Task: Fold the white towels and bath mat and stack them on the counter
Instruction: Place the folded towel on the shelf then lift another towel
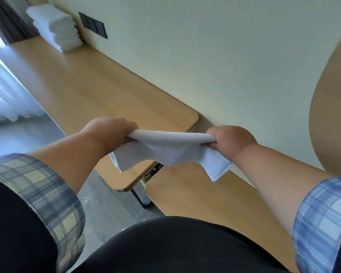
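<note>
Wooden worktop, stack at far end | both hands, left and right, grip towel ends, mid-fold | next: likely fold again, add to stack

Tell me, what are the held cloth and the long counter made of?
The towel looks like white terry cotton: matte, nubbly, sagging limply. The counter seems wood-look laminate, perhaps veneer: smooth, faint grain, slight sheen, thin dark edge.

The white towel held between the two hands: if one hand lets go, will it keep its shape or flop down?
Probably flop: the white towel sags between the left hand and the right hand, and its corners hang limp below the grips. It seems light, as both hands hold it up by its top edge alone.
</note>
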